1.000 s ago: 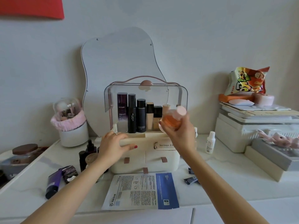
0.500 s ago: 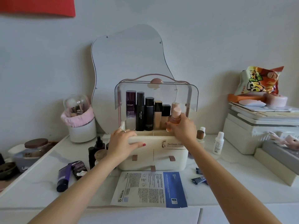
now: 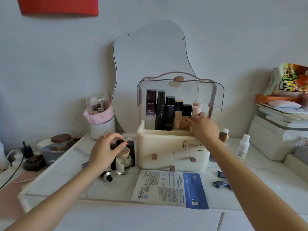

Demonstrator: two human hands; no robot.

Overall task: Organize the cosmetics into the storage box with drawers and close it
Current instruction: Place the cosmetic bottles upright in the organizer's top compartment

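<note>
With the right hand gripping a peach bottle in the storage box beside six standing bottles, and the left hand pinching a dark bottle left of it, several cosmetics remain out, lid raised.

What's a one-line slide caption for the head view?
Right hand sets a peach bottle into the open storage box; left hand grasps a dark bottle.

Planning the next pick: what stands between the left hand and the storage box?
Head view: a black bottle and a clear round-capped bottle stand between left hand and storage box.
</note>
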